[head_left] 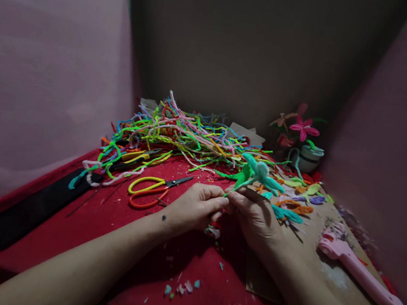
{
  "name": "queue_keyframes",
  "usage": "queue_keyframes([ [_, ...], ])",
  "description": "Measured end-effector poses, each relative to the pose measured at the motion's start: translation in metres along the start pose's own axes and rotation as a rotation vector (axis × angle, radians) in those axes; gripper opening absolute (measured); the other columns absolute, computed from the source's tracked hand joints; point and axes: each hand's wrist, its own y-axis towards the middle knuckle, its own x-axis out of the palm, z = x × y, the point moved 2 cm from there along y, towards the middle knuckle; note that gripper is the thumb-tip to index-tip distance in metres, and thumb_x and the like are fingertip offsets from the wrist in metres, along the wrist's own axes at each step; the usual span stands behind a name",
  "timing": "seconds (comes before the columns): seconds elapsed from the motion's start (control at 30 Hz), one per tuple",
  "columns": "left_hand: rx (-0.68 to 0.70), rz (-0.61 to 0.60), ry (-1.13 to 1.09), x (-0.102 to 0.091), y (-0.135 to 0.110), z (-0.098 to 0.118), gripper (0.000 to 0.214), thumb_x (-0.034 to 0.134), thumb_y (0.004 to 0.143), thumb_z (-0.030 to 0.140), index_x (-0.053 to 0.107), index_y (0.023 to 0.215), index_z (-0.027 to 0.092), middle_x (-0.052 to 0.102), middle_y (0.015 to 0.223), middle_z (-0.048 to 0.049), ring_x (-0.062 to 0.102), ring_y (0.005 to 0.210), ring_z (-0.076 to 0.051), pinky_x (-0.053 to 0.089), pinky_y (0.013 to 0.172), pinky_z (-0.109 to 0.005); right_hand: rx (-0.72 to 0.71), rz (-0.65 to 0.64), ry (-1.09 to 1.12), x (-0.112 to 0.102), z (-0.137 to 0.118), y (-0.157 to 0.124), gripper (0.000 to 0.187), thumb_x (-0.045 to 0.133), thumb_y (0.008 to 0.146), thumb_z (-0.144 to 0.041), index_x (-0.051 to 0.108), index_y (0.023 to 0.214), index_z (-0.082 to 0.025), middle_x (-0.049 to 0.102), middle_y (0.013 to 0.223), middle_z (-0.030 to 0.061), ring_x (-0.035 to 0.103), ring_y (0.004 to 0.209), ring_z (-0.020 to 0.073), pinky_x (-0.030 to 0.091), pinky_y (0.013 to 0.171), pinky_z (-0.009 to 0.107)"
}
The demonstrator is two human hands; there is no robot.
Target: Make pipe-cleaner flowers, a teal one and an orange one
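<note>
Between my two hands is a pipe-cleaner flower (261, 171) with turquoise petals and a green leaf, its stem running down to my fingertips. My left hand (200, 205) pinches the lower end of the green stem between thumb and fingers. Close beside it, my right hand (252, 210) is closed on the stem just below the petals. Scissors (147, 191) with yellow and red handles lie left of my left hand, blades pointing away. Turquoise pipe-cleaner petals (287, 214) lie just beyond my right hand.
A tangled heap of pipe cleaners (190, 137) covers the back, with yellow-handled pliers (136, 158) at its left. A pink glue gun (359, 269) rests on a board at right. A small pot (308, 158) with flowers stands behind. A black flat case (32, 209) lies left.
</note>
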Motion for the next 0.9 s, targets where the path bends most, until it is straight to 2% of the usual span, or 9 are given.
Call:
queue_keyframes([
  [0.17, 0.199, 0.170, 0.362, 0.002, 0.001, -0.003, 0.019, 0.052, 0.078, 0.027, 0.051, 0.062, 0.016, 0.043, 0.054, 0.0056, 0.038, 0.050, -0.007, 0.030, 0.049, -0.019, -0.008, 0.048, -0.102, 0.000, -0.003, -0.001, 0.021, 0.064, 0.070, -0.033, 0.055, 0.059, -0.018, 0.047, 0.057, -0.0046, 0.038, 0.054, 0.0107, 0.030, 0.055, 0.028],
  [0.23, 0.209, 0.234, 0.392, 0.001, 0.002, -0.010, 0.018, 0.050, 0.079, 0.027, 0.051, 0.064, 0.017, 0.044, 0.053, 0.0056, 0.040, 0.048, -0.007, 0.031, 0.049, -0.019, -0.025, 0.061, -0.175, 0.001, -0.006, -0.001, 0.022, 0.065, 0.069, -0.035, 0.056, 0.058, -0.018, 0.048, 0.056, -0.0042, 0.039, 0.054, 0.0114, 0.030, 0.056, 0.028],
  [0.33, 0.200, 0.287, 0.311, -0.001, 0.003, -0.018, 0.013, 0.049, 0.080, 0.029, 0.050, 0.072, 0.018, 0.047, 0.053, 0.0063, 0.041, 0.044, -0.007, 0.032, 0.046, -0.019, -0.056, 0.087, -0.344, 0.003, -0.013, -0.001, 0.027, 0.065, 0.069, -0.038, 0.055, 0.054, -0.018, 0.046, 0.052, -0.0043, 0.038, 0.053, 0.0118, 0.028, 0.056, 0.029],
  [0.47, 0.210, 0.256, 0.233, -0.001, 0.003, -0.017, 0.017, 0.047, 0.081, 0.029, 0.049, 0.069, 0.018, 0.048, 0.055, 0.0059, 0.041, 0.044, -0.006, 0.031, 0.044, -0.018, -0.079, 0.124, -0.432, 0.005, -0.017, -0.003, 0.029, 0.064, 0.070, -0.038, 0.052, 0.052, -0.019, 0.044, 0.052, -0.0044, 0.038, 0.053, 0.0118, 0.028, 0.056, 0.028],
  [0.67, 0.108, 0.247, 0.021, 0.000, 0.003, -0.005, 0.018, 0.053, 0.079, 0.031, 0.048, 0.069, 0.016, 0.046, 0.049, 0.0074, 0.035, 0.036, -0.003, 0.025, 0.037, -0.016, -0.123, -0.017, -0.271, 0.005, -0.012, -0.005, 0.019, 0.061, 0.075, -0.035, 0.060, 0.063, -0.019, 0.050, 0.059, -0.0036, 0.042, 0.057, 0.0122, 0.031, 0.057, 0.027],
  [0.77, 0.037, 0.165, -0.174, 0.000, 0.003, -0.004, 0.021, 0.058, 0.077, 0.033, 0.046, 0.070, 0.017, 0.045, 0.047, 0.0081, 0.029, 0.032, -0.001, 0.020, 0.034, -0.014, -0.091, -0.010, -0.194, 0.004, -0.007, -0.003, 0.019, 0.061, 0.075, -0.033, 0.060, 0.063, -0.019, 0.050, 0.058, -0.0034, 0.041, 0.057, 0.0117, 0.031, 0.056, 0.027],
  [0.9, -0.017, 0.008, -0.392, 0.000, 0.004, -0.006, 0.022, 0.060, 0.077, 0.034, 0.045, 0.073, 0.018, 0.042, 0.046, 0.0095, 0.021, 0.031, 0.000, 0.017, 0.032, -0.012, -0.018, -0.023, 0.007, 0.002, 0.001, 0.001, 0.012, 0.066, 0.071, -0.031, 0.065, 0.071, -0.019, 0.059, 0.069, -0.0001, 0.046, 0.060, 0.0127, 0.036, 0.059, 0.028],
])
